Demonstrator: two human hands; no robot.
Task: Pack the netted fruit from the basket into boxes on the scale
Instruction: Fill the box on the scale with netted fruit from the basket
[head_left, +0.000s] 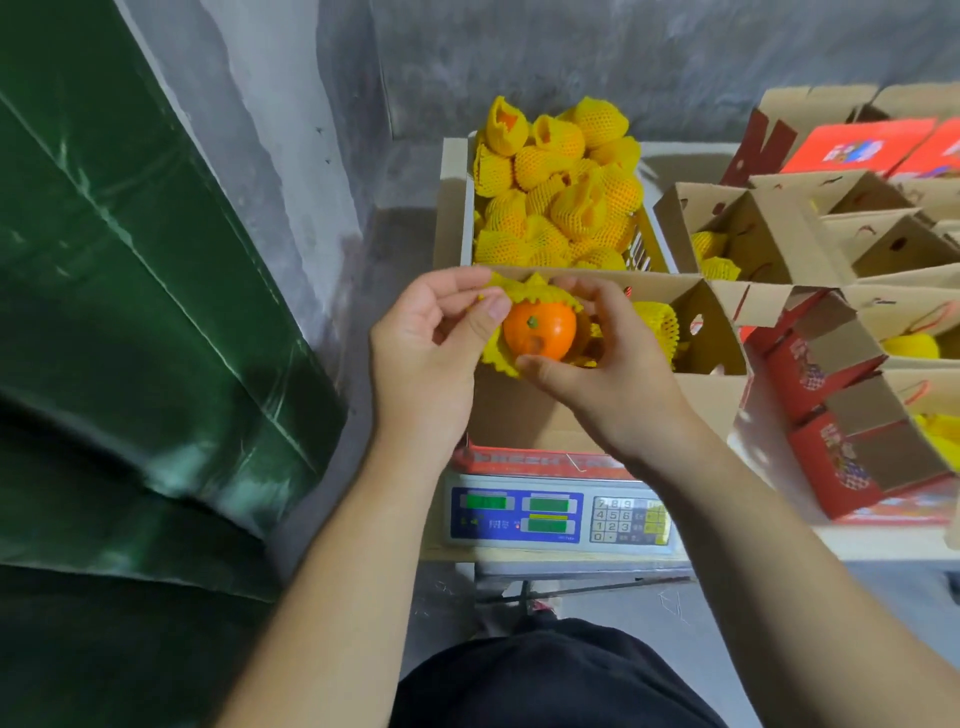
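Observation:
An orange fruit with a green stem sits half out of its yellow foam net, held above the open cardboard box on the scale. My left hand pinches the net's edge at the left. My right hand cups the fruit from the right and below. Another netted fruit lies inside the box. Behind it, the white basket is heaped with several netted fruit.
Several open cardboard boxes and red printed boxes, some holding netted fruit, crowd the table at the right. A green tarp covers the left. A grey concrete wall stands behind the basket.

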